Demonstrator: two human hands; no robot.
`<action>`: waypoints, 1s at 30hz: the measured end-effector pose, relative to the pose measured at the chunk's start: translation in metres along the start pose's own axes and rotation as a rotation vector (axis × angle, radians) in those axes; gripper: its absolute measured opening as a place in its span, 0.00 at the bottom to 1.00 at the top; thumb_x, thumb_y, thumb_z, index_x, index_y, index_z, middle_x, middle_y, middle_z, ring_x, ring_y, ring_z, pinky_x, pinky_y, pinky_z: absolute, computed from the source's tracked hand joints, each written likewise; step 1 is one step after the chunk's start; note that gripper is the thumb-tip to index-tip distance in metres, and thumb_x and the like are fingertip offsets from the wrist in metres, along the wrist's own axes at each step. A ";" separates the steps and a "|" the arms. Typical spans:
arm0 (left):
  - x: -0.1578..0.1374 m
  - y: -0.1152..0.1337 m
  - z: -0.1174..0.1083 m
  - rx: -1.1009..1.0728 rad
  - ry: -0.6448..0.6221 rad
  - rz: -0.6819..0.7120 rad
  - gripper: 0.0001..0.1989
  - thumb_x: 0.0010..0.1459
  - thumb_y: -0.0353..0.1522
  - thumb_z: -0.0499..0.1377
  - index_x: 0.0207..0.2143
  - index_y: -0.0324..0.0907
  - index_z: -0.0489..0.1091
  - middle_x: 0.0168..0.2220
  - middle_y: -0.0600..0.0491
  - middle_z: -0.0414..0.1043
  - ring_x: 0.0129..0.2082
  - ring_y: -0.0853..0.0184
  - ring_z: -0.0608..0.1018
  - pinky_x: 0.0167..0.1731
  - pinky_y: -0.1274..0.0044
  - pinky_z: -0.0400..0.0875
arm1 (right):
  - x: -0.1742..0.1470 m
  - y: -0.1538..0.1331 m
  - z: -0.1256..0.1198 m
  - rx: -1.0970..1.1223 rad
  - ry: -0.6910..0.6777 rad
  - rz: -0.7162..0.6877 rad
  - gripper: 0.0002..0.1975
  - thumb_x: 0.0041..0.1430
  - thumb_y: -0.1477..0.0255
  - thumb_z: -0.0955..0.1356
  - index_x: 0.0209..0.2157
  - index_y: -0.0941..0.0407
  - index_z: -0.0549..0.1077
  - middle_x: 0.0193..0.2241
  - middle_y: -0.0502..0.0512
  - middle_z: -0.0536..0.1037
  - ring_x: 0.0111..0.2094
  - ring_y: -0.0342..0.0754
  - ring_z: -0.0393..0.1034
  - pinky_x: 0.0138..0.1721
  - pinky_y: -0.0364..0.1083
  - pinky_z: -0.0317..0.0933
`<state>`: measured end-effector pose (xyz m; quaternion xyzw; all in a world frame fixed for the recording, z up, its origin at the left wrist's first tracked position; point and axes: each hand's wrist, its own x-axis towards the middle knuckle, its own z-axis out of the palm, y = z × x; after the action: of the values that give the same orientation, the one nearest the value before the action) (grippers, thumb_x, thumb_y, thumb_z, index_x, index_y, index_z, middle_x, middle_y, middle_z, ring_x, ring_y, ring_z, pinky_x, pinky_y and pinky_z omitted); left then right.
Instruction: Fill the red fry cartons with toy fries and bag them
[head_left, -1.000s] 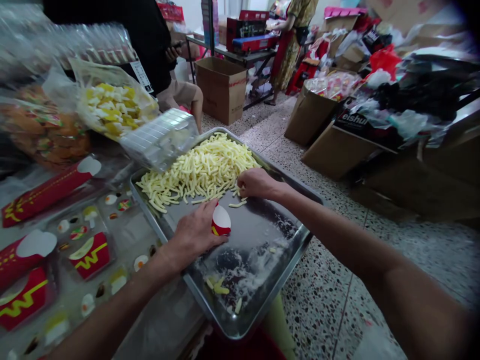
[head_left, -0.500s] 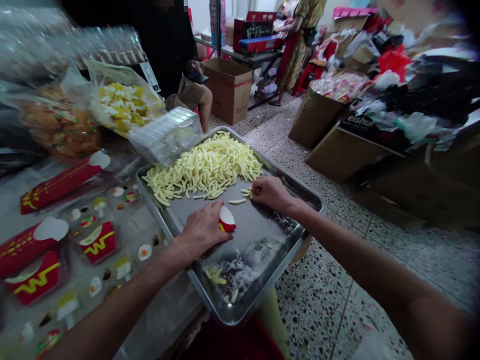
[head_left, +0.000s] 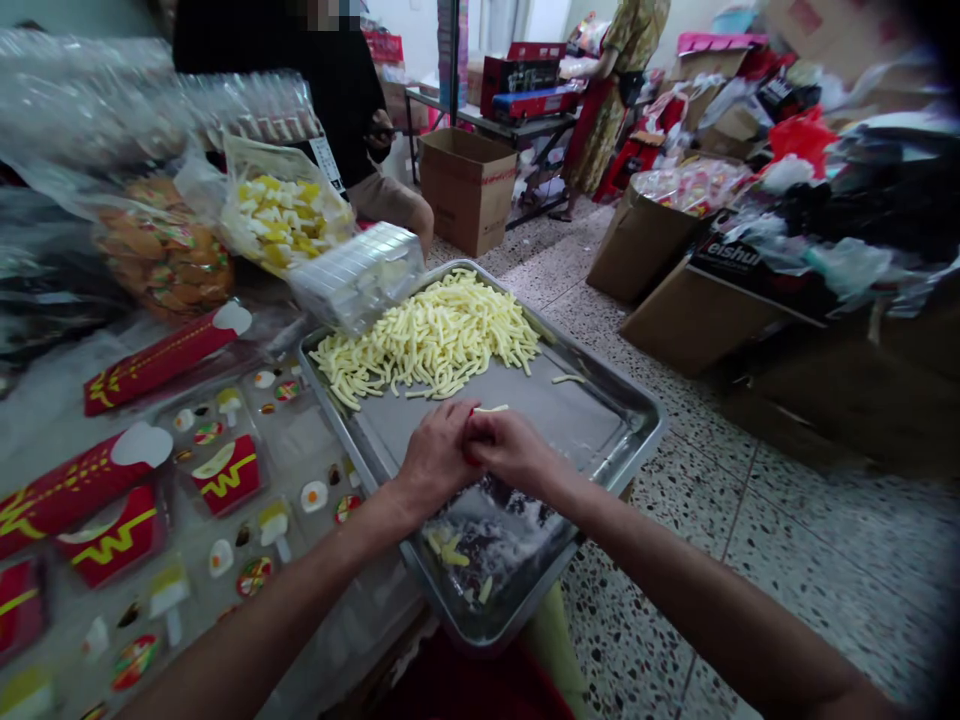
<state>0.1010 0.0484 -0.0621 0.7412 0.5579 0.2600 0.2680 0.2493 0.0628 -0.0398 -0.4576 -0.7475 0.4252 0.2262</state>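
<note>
My left hand (head_left: 433, 455) is wrapped round a small red fries carton, of which only red slivers show between my hands. Pressed against it is my right hand (head_left: 514, 450), its fingers closed at the carton. A pale yellow toy fry (head_left: 492, 409) sticks out above the right fingers; anything else in them is hidden. Both hands are over a metal tray (head_left: 646, 428). At the tray's far end lies a heap of pale yellow fries (head_left: 450, 335). One loose fry (head_left: 568, 379) rests apart, to the right of the heap.
Flat red cartons (head_left: 225, 475) and small toy foods in clear packaging cover the left surface. Behind them stand a bag of toy burgers (head_left: 161, 245), a bag of yellow-and-white pieces (head_left: 281, 220) and a clear plastic box (head_left: 364, 275). Cardboard boxes (head_left: 469, 190) and two people are beyond.
My right hand has moved left from the loose fries to the carton in my left hand. Several fries near it are gone from the tray floor. The view has shifted slightly.
</note>
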 end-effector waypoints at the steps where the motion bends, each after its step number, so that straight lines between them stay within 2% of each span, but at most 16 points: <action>1: -0.002 -0.004 -0.004 -0.026 0.023 0.023 0.32 0.46 0.30 0.68 0.54 0.43 0.65 0.54 0.46 0.73 0.54 0.56 0.75 0.55 0.67 0.69 | 0.001 -0.001 -0.002 0.035 0.053 0.007 0.06 0.47 0.80 0.68 0.27 0.55 0.70 0.24 0.47 0.74 0.27 0.44 0.67 0.29 0.44 0.59; 4: -0.005 -0.016 -0.023 -0.104 0.071 -0.026 0.38 0.42 0.33 0.73 0.55 0.45 0.64 0.55 0.48 0.72 0.54 0.56 0.75 0.56 0.66 0.69 | 0.016 -0.005 -0.013 0.052 0.186 -0.045 0.09 0.51 0.72 0.72 0.32 0.54 0.68 0.28 0.48 0.75 0.29 0.44 0.67 0.30 0.43 0.60; 6: -0.007 -0.026 -0.042 -0.131 0.123 -0.126 0.41 0.40 0.36 0.74 0.57 0.45 0.63 0.54 0.49 0.73 0.52 0.56 0.76 0.53 0.66 0.70 | 0.038 -0.006 -0.022 -0.077 0.178 -0.151 0.07 0.56 0.70 0.71 0.36 0.55 0.70 0.31 0.51 0.76 0.31 0.44 0.68 0.32 0.44 0.62; 7: -0.007 -0.032 -0.052 -0.130 0.156 -0.170 0.41 0.41 0.37 0.74 0.58 0.45 0.63 0.53 0.49 0.73 0.51 0.57 0.77 0.52 0.66 0.71 | 0.051 -0.005 -0.026 -0.204 0.135 -0.224 0.06 0.58 0.72 0.70 0.38 0.55 0.72 0.34 0.53 0.77 0.34 0.45 0.69 0.35 0.45 0.62; 9: -0.010 -0.043 -0.072 -0.111 0.223 -0.239 0.43 0.41 0.39 0.74 0.59 0.46 0.63 0.51 0.50 0.74 0.48 0.57 0.77 0.50 0.67 0.72 | 0.076 0.000 -0.031 -0.523 -0.013 -0.363 0.10 0.59 0.78 0.68 0.42 0.55 0.76 0.41 0.57 0.78 0.41 0.48 0.70 0.41 0.47 0.62; 11: -0.015 -0.052 -0.089 -0.072 0.256 -0.291 0.44 0.40 0.41 0.74 0.60 0.47 0.63 0.49 0.51 0.75 0.46 0.57 0.78 0.48 0.68 0.72 | 0.092 0.008 -0.035 -0.760 -0.184 -0.442 0.14 0.59 0.80 0.67 0.43 0.53 0.79 0.44 0.59 0.78 0.45 0.51 0.69 0.44 0.49 0.61; 13: -0.019 -0.057 -0.097 -0.028 0.253 -0.333 0.46 0.38 0.43 0.75 0.59 0.48 0.63 0.48 0.51 0.75 0.44 0.57 0.78 0.46 0.68 0.72 | 0.094 0.015 -0.043 -0.836 -0.271 -0.396 0.15 0.59 0.78 0.69 0.46 0.52 0.80 0.41 0.58 0.80 0.42 0.50 0.71 0.43 0.49 0.61; 14: -0.021 -0.058 -0.098 -0.011 0.240 -0.347 0.46 0.37 0.44 0.75 0.59 0.49 0.64 0.48 0.52 0.76 0.44 0.56 0.78 0.45 0.68 0.72 | 0.090 0.018 -0.049 -0.831 -0.249 -0.329 0.17 0.58 0.77 0.70 0.48 0.51 0.80 0.39 0.56 0.81 0.40 0.49 0.72 0.41 0.48 0.61; 16: -0.021 -0.057 -0.094 0.001 0.201 -0.358 0.46 0.37 0.45 0.75 0.59 0.50 0.64 0.47 0.53 0.76 0.43 0.56 0.78 0.43 0.69 0.72 | 0.073 0.022 -0.064 -0.772 -0.086 -0.153 0.20 0.56 0.75 0.72 0.52 0.51 0.78 0.35 0.53 0.82 0.33 0.47 0.72 0.36 0.47 0.61; 18: -0.017 -0.053 -0.085 -0.013 0.165 -0.352 0.45 0.38 0.46 0.74 0.59 0.52 0.64 0.47 0.54 0.76 0.43 0.57 0.79 0.42 0.70 0.72 | 0.054 0.023 -0.079 -0.666 0.096 -0.019 0.16 0.57 0.72 0.72 0.49 0.54 0.80 0.29 0.52 0.81 0.28 0.45 0.70 0.32 0.46 0.60; 19: -0.014 -0.052 -0.080 -0.023 0.161 -0.344 0.45 0.38 0.46 0.74 0.59 0.52 0.63 0.48 0.54 0.76 0.44 0.57 0.79 0.43 0.70 0.72 | 0.045 0.024 -0.085 -0.608 0.127 0.004 0.13 0.58 0.70 0.72 0.45 0.55 0.81 0.27 0.51 0.80 0.26 0.44 0.70 0.31 0.45 0.60; 22: -0.006 -0.051 -0.075 0.002 0.197 -0.333 0.47 0.38 0.47 0.74 0.60 0.51 0.62 0.51 0.53 0.75 0.46 0.56 0.78 0.45 0.70 0.72 | 0.027 0.026 -0.099 -0.573 0.052 -0.072 0.08 0.61 0.68 0.70 0.39 0.55 0.82 0.29 0.52 0.81 0.28 0.44 0.71 0.33 0.45 0.61; 25: -0.008 -0.058 -0.084 0.071 0.228 -0.368 0.48 0.38 0.49 0.74 0.61 0.50 0.62 0.50 0.51 0.75 0.47 0.54 0.78 0.46 0.68 0.72 | 0.025 0.034 -0.112 -0.683 0.027 -0.170 0.10 0.63 0.70 0.68 0.41 0.53 0.83 0.39 0.55 0.82 0.34 0.45 0.73 0.37 0.46 0.62; 28: -0.019 -0.067 -0.094 0.114 0.246 -0.385 0.48 0.40 0.50 0.73 0.62 0.50 0.61 0.50 0.49 0.75 0.46 0.52 0.78 0.45 0.65 0.73 | 0.033 0.043 -0.124 -0.625 -0.054 -0.162 0.14 0.60 0.67 0.71 0.47 0.53 0.81 0.36 0.54 0.80 0.31 0.44 0.71 0.35 0.45 0.62; 30: -0.024 -0.067 -0.096 0.115 0.240 -0.367 0.47 0.42 0.49 0.73 0.63 0.49 0.60 0.52 0.48 0.74 0.47 0.51 0.78 0.46 0.63 0.73 | 0.039 0.046 -0.125 -0.559 -0.117 -0.146 0.23 0.53 0.62 0.76 0.50 0.53 0.80 0.33 0.52 0.78 0.30 0.44 0.68 0.34 0.45 0.61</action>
<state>-0.0166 0.0510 -0.0409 0.6053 0.7249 0.2610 0.2000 0.3440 0.1610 -0.0134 -0.4218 -0.8783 0.2112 0.0780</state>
